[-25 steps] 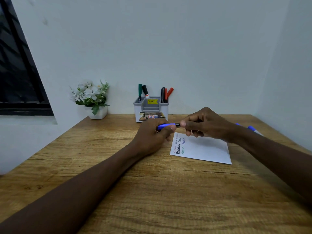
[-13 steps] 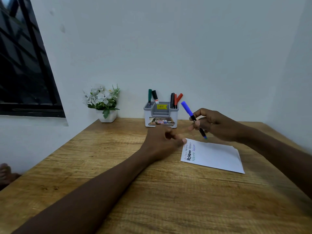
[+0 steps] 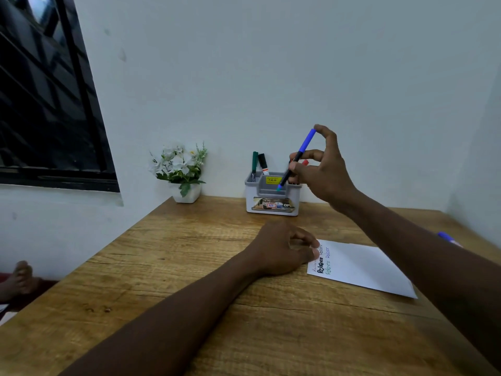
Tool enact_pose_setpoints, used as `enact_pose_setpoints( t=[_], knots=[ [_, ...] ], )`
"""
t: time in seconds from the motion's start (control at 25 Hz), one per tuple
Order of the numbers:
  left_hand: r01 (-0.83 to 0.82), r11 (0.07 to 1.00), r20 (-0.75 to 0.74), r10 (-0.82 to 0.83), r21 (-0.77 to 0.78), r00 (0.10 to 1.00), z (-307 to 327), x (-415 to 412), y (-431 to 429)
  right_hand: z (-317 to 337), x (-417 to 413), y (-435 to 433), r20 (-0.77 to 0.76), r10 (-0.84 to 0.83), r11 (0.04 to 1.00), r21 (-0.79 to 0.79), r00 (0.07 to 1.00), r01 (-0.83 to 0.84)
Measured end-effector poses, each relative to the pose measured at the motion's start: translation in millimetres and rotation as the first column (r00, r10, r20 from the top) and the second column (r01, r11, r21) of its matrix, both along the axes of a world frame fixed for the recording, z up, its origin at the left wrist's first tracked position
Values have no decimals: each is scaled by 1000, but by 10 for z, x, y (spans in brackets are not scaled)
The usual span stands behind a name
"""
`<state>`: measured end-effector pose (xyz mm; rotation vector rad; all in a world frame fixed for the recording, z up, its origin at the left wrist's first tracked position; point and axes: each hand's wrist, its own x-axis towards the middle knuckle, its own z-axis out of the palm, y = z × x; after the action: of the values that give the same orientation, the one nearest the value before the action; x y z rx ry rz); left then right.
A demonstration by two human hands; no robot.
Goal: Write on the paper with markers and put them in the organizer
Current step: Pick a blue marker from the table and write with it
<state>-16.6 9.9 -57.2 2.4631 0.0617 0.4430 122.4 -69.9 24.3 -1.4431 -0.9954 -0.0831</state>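
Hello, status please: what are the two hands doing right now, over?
Right hand pinching blue marker, tip down over the grey organizer. Left hand loosely curled, resting at the paper edge. Nothing blocking the slot.

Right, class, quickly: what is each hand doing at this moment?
Left hand: loosely curled on the table beside the paper, holding nothing visible.
Right hand: holding the blue marker over the organizer.

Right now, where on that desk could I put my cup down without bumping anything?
Bare wood runs between the flower pot and the left hand, and across the near edge of the desk. It is crowded by the organizer, where the right hand lowers a blue marker, and on the paper.
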Motion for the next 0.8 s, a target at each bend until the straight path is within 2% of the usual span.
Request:
enact_pose_setpoints(
  t=[0.16, 0.36, 0.44, 0.64, 0.8],
  knots=[
    [-9, 1000, -23, 9, 7, 1000, 23, -12, -13, 18, 46, 427, 61, -93, 995, 44, 994, 90],
    [20, 999, -47, -19, 33, 999, 37, 3, -3, -10, 188, 853, 65, -220, 974, 78, 973, 215],
    [21, 999, -47, -19, 32, 999, 24, 17, 9, -33, 229, 964, 117, -242, 970, 30, 963, 240],
    [22, 999, -39, -21, 26, 999, -9, 31, 31, -139, 350, 1159, 240, -255, 928, -210, 937, 306],
    [31, 999, -38, -31, 15, 999, -12, 26, 29, -109, 394, 1187, 242, -247, 897, -308, 938, 316]
  ],
)
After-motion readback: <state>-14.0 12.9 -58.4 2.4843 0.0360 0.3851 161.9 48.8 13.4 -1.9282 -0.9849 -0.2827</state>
